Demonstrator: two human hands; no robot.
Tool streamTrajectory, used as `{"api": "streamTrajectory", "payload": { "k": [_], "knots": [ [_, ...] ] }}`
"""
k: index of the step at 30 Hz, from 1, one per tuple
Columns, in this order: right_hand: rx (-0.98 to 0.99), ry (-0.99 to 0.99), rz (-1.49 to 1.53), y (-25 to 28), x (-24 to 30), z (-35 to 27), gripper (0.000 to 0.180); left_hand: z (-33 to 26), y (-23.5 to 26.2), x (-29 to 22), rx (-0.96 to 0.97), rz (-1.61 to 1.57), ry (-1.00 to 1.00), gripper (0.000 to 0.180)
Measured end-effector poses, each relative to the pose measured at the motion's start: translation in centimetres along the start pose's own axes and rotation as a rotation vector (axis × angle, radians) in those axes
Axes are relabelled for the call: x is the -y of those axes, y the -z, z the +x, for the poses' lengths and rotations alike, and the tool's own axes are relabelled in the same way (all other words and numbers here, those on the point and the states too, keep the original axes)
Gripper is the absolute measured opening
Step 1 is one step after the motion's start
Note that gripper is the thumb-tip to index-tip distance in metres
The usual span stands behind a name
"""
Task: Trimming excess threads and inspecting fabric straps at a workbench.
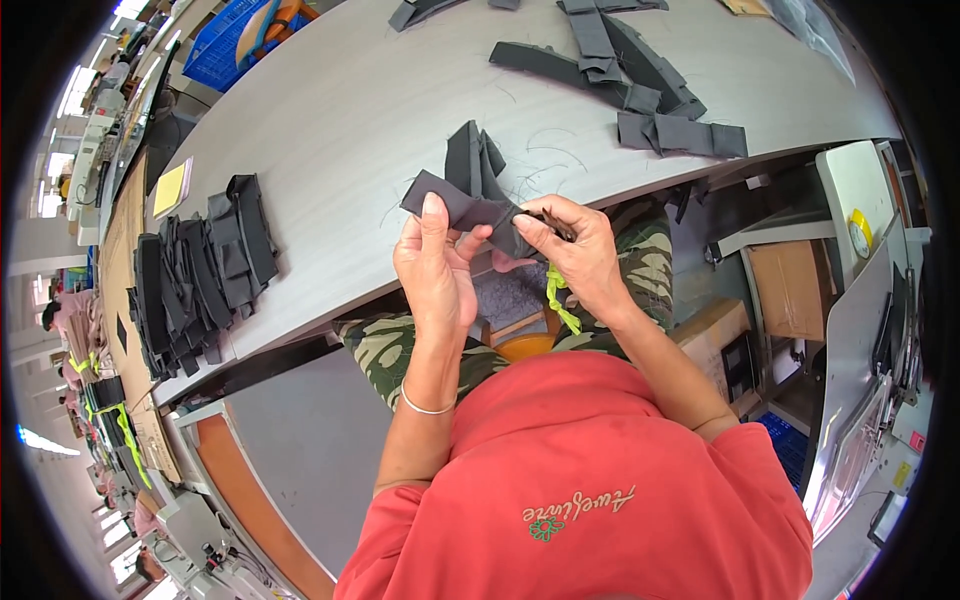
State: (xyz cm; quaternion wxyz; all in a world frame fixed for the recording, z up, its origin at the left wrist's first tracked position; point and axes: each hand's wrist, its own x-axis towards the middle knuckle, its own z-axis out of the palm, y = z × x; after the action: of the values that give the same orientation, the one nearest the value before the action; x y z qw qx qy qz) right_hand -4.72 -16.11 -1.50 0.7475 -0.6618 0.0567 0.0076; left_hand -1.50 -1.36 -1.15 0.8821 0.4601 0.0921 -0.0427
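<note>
Grey strip (476, 210) in upright left hand (436, 262); right hand (582, 252) slanting leftward.

Dark grey cloth (462, 207), bright red shirt (580, 430)
The table (340, 140) is pale grey, the trousers (390, 355) have green and cream blotches, and the ribbon (558, 292) is yellow-green

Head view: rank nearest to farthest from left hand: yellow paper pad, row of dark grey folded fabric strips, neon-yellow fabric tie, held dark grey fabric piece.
From the left hand:
1. Held dark grey fabric piece: in its grip.
2. Neon-yellow fabric tie: right, below the right hand.
3. Row of dark grey folded fabric strips: left.
4. Yellow paper pad: left, beyond the row.
</note>
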Motion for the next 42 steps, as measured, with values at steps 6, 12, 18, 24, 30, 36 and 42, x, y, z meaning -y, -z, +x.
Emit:
{"api": "streamTrajectory", "payload": {
  "k": [6, 12, 18, 24, 30, 36, 42],
  "knots": [
    [-0.009, -0.01, 0.025, 0.1, 1.8, -0.3, 0.019, 0.0, 0.1, -0.3, 0.047, 0.068, -0.177, 0.028],
    [-0.063, 0.018, 0.095, 1.0, 2.9, 0.1, 0.03, 0.0, 1.3, 1.0, 0.223, 0.249, -0.426, 0.017],
    [0.056, 0.038, 0.042, 0.8, 1.8, 1.0, 0.035, -1.1, 0.2, 1.0, 0.38, 0.307, -0.339, 0.024],
    [-0.003, 0.059, -0.07, 1.0, 1.4, 0.9, 0.023, -0.7, 0.5, 0.5, 0.454, -0.013, 0.011, 0.063],
    [-0.027, 0.133, -0.309, 0.3, 1.6, 0.0, 0.019, 1.1, 0.1, -1.0, 0.242, 0.055, 0.04, 0.056],
    [-0.004, 0.146, -0.361, -0.2, 0.7, -0.1, 0.02, 1.8, 0.6, -0.9, 0.078, 0.161, 0.0, 0.032],
    [0.03, 0.007, -0.283, -0.1, 0.6, 0.2, 0.02, 1.2, 0.8, -1.3, 0.215, 0.192, 0.034, 0.044]
  ]
}}
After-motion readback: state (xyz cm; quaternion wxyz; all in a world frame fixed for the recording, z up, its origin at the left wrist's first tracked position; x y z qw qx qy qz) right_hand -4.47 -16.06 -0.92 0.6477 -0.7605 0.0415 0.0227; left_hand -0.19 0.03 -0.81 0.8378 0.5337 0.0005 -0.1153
